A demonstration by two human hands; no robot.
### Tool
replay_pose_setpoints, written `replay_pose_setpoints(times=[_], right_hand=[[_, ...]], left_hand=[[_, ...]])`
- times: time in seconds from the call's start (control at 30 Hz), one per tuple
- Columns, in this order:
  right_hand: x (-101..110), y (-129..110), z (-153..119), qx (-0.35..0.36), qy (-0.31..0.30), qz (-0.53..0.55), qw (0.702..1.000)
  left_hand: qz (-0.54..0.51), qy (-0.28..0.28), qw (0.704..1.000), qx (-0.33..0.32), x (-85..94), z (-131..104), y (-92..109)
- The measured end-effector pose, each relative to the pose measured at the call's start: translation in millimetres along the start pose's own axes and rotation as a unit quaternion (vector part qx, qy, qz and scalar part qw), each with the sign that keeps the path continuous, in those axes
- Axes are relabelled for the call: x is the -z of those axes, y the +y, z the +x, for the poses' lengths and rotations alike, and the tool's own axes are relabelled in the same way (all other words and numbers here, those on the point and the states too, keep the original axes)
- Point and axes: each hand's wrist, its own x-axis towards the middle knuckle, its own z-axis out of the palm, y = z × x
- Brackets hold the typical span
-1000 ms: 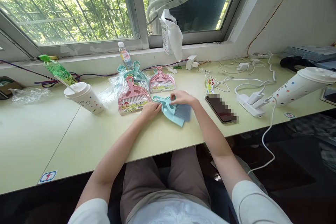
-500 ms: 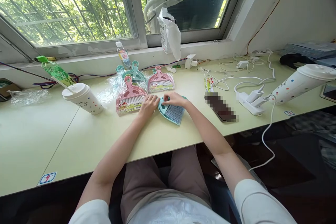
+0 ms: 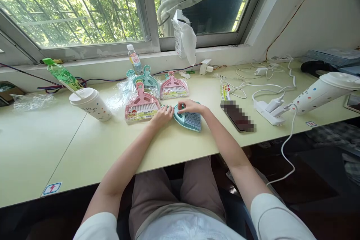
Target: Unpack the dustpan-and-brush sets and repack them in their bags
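Observation:
A teal dustpan and brush set (image 3: 191, 120) lies unwrapped on the pale table, its grey bristles pointing right. Over its handle end, my right hand (image 3: 189, 107) has thumb and forefinger pinched together on the handle. My left hand (image 3: 165, 113) rests at the left tip of the handle with its fingers bent close together; what its fingertips hold is too small to make out. Just left of it is a wrapped pink set (image 3: 141, 105). Behind lie another pink set (image 3: 173, 87) and a teal set (image 3: 147, 80) in clear plastic.
At left stand a white cup (image 3: 91, 103) and a tilted green bottle (image 3: 64, 75). A clear bottle (image 3: 135, 60) is by the window. To the right lie a dark phone (image 3: 237, 116), a power strip (image 3: 268, 112) with cables, and a large white cup (image 3: 323, 92).
The teal set has turned slightly, its bristle end swinging right and up. Both hands stay at its handle. The whole view has shifted a little.

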Motion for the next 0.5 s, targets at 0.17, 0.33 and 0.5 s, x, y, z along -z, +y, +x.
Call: replay_pose_setpoints(times=[0.17,0.33,0.5], right_hand=[[0.2,2.4,1.2,-0.016,0.021,-0.048,0.998],[-0.9,1.7,1.7,-0.014,0.025,-0.061,0.998],[-1.1,-0.8,1.7,-0.019,0.024,-0.067,0.997]], left_hand=[[-0.017,0.003,1.0,-0.004,-5.5,2.0,1.3],[-0.033,-0.012,0.999,-0.003,-5.6,2.9,-0.2],[-0.037,-0.011,0.999,0.004,-5.7,3.9,-0.2]])
